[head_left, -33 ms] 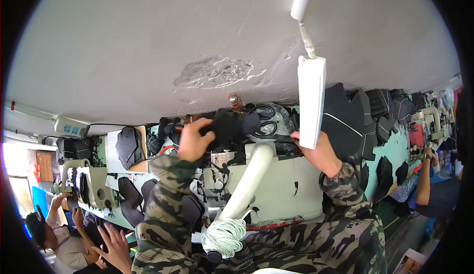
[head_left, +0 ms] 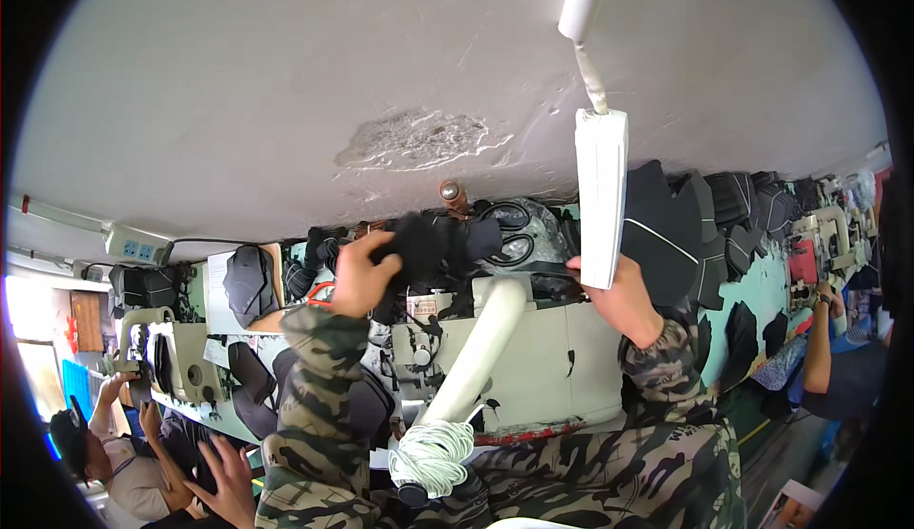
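Note:
My left hand (head_left: 364, 270) is closed on a bunched black fabric piece (head_left: 421, 248), which looks slightly smeared by motion. It is above the back of the beige sewing machine (head_left: 533, 348). On the right, my right hand (head_left: 624, 299) pinches the end of a black strip (head_left: 547, 268) that runs leftward behind the machine. A white lamp (head_left: 602, 196) hangs in front and hides part of its fingers. Black-handled scissors (head_left: 514, 248) lie between the hands, close to a clear plastic bag (head_left: 545, 224).
The machine's pale arm, with a white cord coil (head_left: 433, 458), rises toward me. Dark cut panels (head_left: 657, 229) pile at the right; another dark panel (head_left: 249, 286) lies on paper at left. Co-workers sit at both sides, one person's hand (head_left: 228, 481) near my left sleeve.
My left hand has shifted slightly left and down with the black fabric. My right hand has moved a little to the right. At lower left, the other person's hand has moved slightly.

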{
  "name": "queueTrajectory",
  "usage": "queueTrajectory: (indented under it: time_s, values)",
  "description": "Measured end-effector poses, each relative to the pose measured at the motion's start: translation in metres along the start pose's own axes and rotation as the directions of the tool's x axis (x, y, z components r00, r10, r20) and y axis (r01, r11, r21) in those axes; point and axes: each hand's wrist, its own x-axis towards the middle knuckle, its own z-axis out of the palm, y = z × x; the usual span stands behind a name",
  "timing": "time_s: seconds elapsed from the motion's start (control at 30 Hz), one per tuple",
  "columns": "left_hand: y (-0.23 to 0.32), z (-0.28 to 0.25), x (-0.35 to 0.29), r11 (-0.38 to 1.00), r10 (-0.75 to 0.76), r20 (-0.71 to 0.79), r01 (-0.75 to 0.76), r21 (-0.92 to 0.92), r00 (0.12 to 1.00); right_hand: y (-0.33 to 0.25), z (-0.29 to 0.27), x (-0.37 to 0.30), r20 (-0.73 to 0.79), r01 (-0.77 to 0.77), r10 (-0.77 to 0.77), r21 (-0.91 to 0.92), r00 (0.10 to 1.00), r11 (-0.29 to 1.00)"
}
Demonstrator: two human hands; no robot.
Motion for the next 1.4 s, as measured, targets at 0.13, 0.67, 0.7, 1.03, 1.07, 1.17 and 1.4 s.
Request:
queueTrajectory:
  time_s: [0.13, 0.67, 0.7, 1.03, 1.07, 1.17, 1.4]
  values:
    - [0.018, -0.04, -0.052, 0.875, -0.173, -0.027, 0.141, -0.464, 0.984, -0.019, -0.036, -0.025, -0.199, -0.165, 0.201, 0.186, 0.959, 0.969]
    - [0.12, -0.037, -0.376, 0.962, -0.25, 0.16, 0.263, -0.068, 0.955, -0.207, 0.099, -0.126, 0.688, -0.046, -0.569, 0.654, 0.45, 0.755]
    - [0.115, -0.033, -0.393, 0.905, -0.414, 0.143, 0.423, -0.043, 0.899, -0.214, 0.116, -0.131, 0.636, -0.072, -0.611, 0.718, 0.472, 0.692]
    - [0.045, -0.085, -0.51, -0.309, 0.012, 0.162, -0.151, 0.939, 0.987, -0.335, 0.228, -0.153, 0.564, -0.305, -0.428, 0.788, 0.706, 0.535]
    - [0.044, -0.099, -0.508, -0.735, -0.167, 0.433, -0.405, 0.544, 0.886, -0.349, 0.234, -0.159, 0.563, -0.336, -0.438, 0.802, 0.701, 0.494]
    - [0.066, -0.127, -0.508, -0.923, -0.35, 0.438, -0.385, -0.009, 0.828, -0.376, 0.249, -0.169, 0.558, -0.441, -0.449, 0.829, 0.698, 0.343]
    - [0.1, -0.15, -0.49, 0.316, -0.182, 0.37, -0.302, 0.899, 0.911, -0.413, 0.265, -0.176, 0.802, -0.83, -0.264, 0.557, 0.536, 0.007]
